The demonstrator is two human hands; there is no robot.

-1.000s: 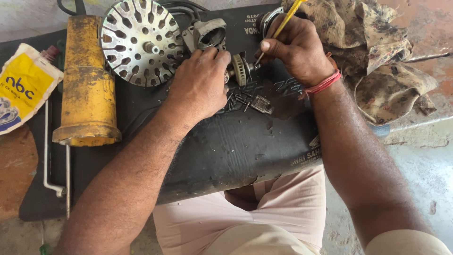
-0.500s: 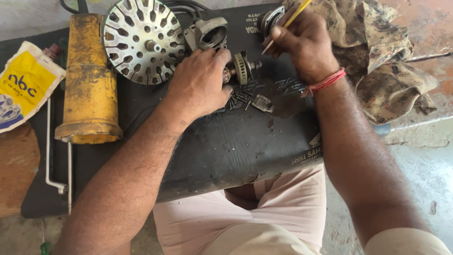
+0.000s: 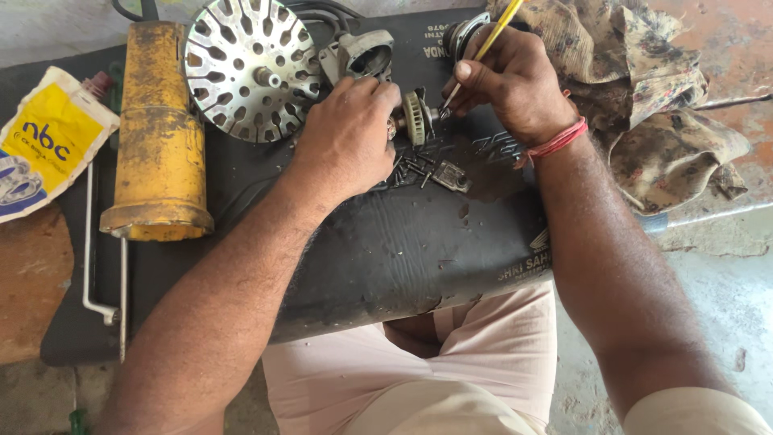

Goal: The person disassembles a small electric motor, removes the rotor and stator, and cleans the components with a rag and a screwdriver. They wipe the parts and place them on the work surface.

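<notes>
My left hand grips a small motor armature, of which a toothed fan wheel sticks out to the right. My right hand holds a thin yellow-handled screwdriver with its tip against the end of the armature shaft. Both hands work over a black rubber mat lying across my lap. Several small dark screws and a small metal part lie on the mat just below my hands.
A yellow cylindrical motor housing lies at the left. A round perforated metal disc and a grey gear housing lie behind my left hand. A yellow and white packet is at far left, a stained rag at right.
My right hand has lowered slightly, bringing the screwdriver tip onto the armature end. The left hand keeps its grip and barely moves.
</notes>
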